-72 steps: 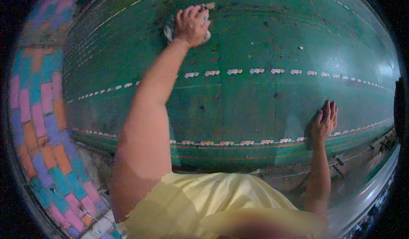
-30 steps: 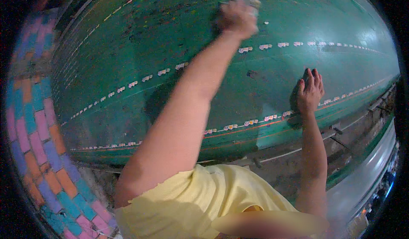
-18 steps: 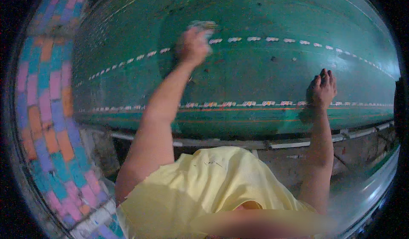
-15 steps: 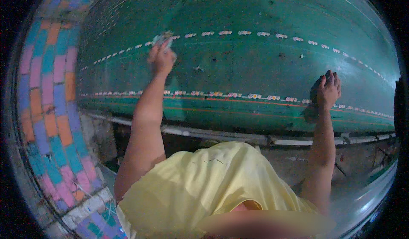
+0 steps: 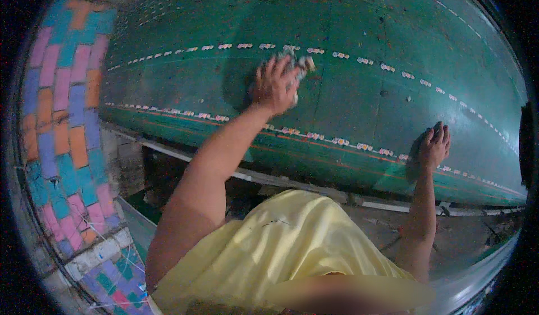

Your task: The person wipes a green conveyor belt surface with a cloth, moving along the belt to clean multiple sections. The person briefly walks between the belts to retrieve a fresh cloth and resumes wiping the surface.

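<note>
My left hand (image 5: 273, 87) presses a crumpled, pale patterned cloth (image 5: 303, 65) onto the long green tabletop (image 5: 348, 96). Its fingers lie bent over the cloth, which sticks out past the fingertips and beside the wrist. Farther right, my right hand (image 5: 435, 145) rests on the same surface close to the near edge, fingers extended, with no object visible in it. A dark shadow falls along its left side. Small pale printed shapes run in rows across the green; the cloth touches the middle row.
Several dark specks and stains dot the tabletop, with a small pale bit (image 5: 409, 98) among them. A light metal rail (image 5: 387, 206) follows the near edge. Multicoloured brick-pattern paving (image 5: 67, 129) lies at left, and thin strings (image 5: 120, 270) trail at lower left.
My left hand has swept right across the tabletop with the cloth. My right hand remains on the surface near the same spot. The whole view has tilted slightly.
</note>
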Demonstrator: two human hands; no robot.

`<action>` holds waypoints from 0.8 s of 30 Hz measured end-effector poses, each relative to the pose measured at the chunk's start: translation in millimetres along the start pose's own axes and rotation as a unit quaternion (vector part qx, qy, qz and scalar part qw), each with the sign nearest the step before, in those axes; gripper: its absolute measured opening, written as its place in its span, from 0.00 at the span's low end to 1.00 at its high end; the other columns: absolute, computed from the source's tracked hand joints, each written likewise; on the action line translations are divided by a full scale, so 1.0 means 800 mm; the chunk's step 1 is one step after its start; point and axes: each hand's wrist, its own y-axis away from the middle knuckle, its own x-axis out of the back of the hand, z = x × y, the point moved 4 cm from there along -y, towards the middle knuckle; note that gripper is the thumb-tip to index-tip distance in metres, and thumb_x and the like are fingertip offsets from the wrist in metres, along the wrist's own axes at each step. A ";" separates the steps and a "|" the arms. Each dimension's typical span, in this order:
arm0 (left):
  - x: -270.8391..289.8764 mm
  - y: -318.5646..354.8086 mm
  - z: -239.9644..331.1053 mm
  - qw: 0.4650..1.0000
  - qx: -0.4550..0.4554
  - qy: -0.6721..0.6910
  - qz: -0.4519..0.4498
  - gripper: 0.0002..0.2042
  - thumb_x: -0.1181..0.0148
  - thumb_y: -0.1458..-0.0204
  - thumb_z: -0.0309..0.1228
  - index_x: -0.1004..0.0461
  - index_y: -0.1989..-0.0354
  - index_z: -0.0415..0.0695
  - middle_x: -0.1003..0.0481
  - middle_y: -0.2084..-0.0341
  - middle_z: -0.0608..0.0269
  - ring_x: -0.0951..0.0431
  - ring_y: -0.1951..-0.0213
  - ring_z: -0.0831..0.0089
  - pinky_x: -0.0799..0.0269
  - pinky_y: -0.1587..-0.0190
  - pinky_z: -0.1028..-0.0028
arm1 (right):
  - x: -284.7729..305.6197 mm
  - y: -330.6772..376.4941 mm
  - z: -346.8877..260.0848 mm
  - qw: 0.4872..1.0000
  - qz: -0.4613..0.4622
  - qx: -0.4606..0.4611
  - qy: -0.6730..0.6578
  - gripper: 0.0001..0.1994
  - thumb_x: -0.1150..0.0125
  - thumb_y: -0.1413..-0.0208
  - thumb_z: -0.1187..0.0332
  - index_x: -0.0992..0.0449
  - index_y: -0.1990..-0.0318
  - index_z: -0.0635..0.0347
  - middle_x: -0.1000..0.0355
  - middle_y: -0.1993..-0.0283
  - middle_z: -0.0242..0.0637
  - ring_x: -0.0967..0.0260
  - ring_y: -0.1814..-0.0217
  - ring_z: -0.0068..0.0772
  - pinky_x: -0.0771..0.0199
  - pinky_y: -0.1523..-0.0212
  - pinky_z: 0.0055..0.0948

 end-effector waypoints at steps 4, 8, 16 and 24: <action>-0.032 -0.146 -0.110 0.996 0.070 -0.039 0.027 0.23 0.37 0.34 0.46 0.19 0.31 0.64 0.33 0.21 0.59 0.38 0.21 0.47 0.43 0.24 0.33 | 0.001 0.001 0.005 1.000 -0.016 -0.004 0.000 0.28 0.46 0.23 0.48 0.28 0.21 0.41 0.36 0.15 0.38 0.44 0.12 0.54 0.46 0.17 0.61; -0.054 -0.252 -0.234 0.997 -0.009 -0.043 0.056 0.24 0.38 0.33 0.48 0.21 0.29 0.68 0.32 0.22 0.61 0.34 0.23 0.48 0.38 0.26 0.36 | 0.011 0.004 -0.014 1.000 -0.008 -0.015 -0.010 0.27 0.45 0.24 0.51 0.28 0.21 0.41 0.36 0.15 0.38 0.43 0.13 0.53 0.46 0.17 0.59; -0.116 -0.467 -0.060 0.978 0.164 -0.120 0.036 0.24 0.44 0.32 0.50 0.22 0.29 0.63 0.29 0.26 0.49 0.30 0.27 0.45 0.39 0.26 0.37 | 0.017 0.007 -0.017 0.996 0.007 -0.055 -0.066 0.29 0.35 0.31 0.53 0.25 0.24 0.42 0.33 0.17 0.40 0.42 0.14 0.57 0.48 0.16 0.59; -0.153 -0.290 0.383 0.969 -0.241 0.030 0.036 0.21 0.42 0.34 0.42 0.21 0.34 0.57 0.24 0.33 0.53 0.27 0.33 0.49 0.37 0.31 0.37 | 0.019 -0.003 -0.027 0.997 0.035 -0.046 -0.054 0.28 0.37 0.30 0.51 0.24 0.25 0.41 0.33 0.18 0.40 0.42 0.13 0.54 0.48 0.16 0.58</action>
